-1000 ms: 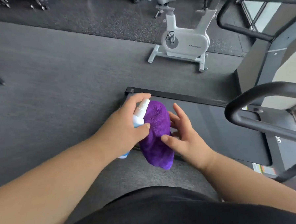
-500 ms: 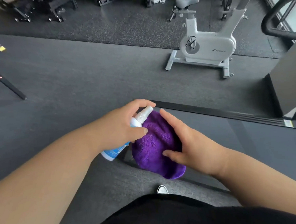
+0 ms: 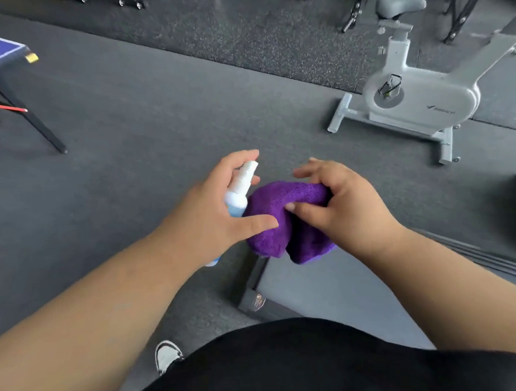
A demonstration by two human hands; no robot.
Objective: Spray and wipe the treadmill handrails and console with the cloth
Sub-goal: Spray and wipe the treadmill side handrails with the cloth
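The left hand (image 3: 213,215) grips the spray bottle (image 3: 238,190), nozzle tilted up-right toward the purple cloth (image 3: 285,220) bunched in the right hand (image 3: 338,203) (touching, just beside).

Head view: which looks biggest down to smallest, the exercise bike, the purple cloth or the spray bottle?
1. Exercise bike, though farthest away.
2. Cloth.
3. Spray bottle, partly hidden by the left hand, so its full size is unsure.

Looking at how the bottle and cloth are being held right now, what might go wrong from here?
The left hand holds the spray bottle while its thumb also touches the purple cloth, so the bottle could slip. The nozzle seems to point past the cloth, so spray may land on the floor. The cloth hangs bunched from the right hand and could drop onto the treadmill deck.
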